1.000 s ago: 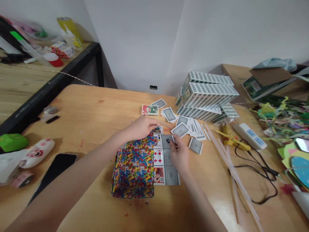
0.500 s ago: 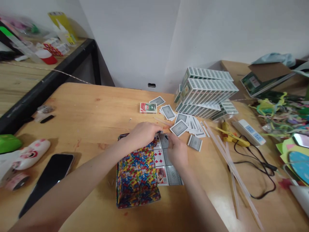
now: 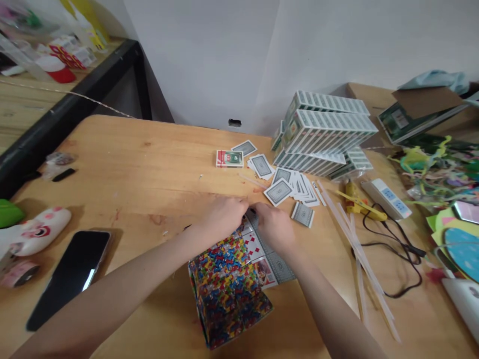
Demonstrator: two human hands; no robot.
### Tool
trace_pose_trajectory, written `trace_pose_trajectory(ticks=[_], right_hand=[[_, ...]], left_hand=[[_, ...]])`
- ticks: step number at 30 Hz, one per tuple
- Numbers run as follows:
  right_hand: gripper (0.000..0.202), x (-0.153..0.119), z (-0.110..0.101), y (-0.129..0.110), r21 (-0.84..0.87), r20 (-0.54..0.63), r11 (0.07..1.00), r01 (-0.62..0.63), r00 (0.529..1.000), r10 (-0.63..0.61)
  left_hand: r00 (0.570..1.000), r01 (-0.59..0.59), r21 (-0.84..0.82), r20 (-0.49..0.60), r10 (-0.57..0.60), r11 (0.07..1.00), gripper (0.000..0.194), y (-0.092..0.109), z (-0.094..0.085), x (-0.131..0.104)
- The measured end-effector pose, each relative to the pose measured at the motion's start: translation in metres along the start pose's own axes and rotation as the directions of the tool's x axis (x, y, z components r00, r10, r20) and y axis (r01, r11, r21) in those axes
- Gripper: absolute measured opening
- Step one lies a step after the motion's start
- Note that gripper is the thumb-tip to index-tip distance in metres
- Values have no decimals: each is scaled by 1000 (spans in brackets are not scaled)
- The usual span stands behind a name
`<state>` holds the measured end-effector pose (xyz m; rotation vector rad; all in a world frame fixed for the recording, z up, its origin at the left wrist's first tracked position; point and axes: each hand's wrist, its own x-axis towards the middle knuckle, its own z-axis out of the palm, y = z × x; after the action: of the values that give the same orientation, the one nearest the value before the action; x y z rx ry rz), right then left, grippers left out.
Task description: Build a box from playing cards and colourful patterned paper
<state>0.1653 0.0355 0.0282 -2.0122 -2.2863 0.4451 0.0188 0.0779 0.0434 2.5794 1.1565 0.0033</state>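
Note:
A folded piece covered in colourful patterned paper (image 3: 228, 279) lies in front of me, tilted on the table. A panel of joined playing cards (image 3: 252, 245), some face up and some showing grey backs, extends from its right side. My left hand (image 3: 226, 217) is closed at the far end of the panel, its fingertips pinching near the edge. Close beside it, my right hand (image 3: 276, 228) also pinches the far edge of the cards. The fingertips of both hands nearly meet, and what lies right between them is partly hidden.
Loose playing cards (image 3: 279, 192) spread beyond my right hand, near a card box (image 3: 229, 158). Stacked card cartons (image 3: 329, 129) stand at the back. To the right lie glue sticks (image 3: 359, 249), a yellow glue gun (image 3: 359, 207) and a power strip (image 3: 387, 198); a phone (image 3: 71, 274) lies left.
The patterned piece has turned, its near end swinging right and toward me. My hands have come closer together at the far edge, and the camera view has shifted slightly.

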Motion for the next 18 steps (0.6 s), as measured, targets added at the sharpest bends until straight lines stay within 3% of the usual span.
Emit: trace_pose_trajectory(ticks=[12, 18], right_hand=[[22, -3, -2, -1, -84, 4, 996, 28, 1000, -28], [11, -2, -4, 2, 192, -58, 979, -67, 995, 79]], left_hand=[[995, -85, 25, 44, 84, 996, 24, -2, -1, 4], [997, -70, -106, 21, 72, 992, 25, -16, 9, 7]])
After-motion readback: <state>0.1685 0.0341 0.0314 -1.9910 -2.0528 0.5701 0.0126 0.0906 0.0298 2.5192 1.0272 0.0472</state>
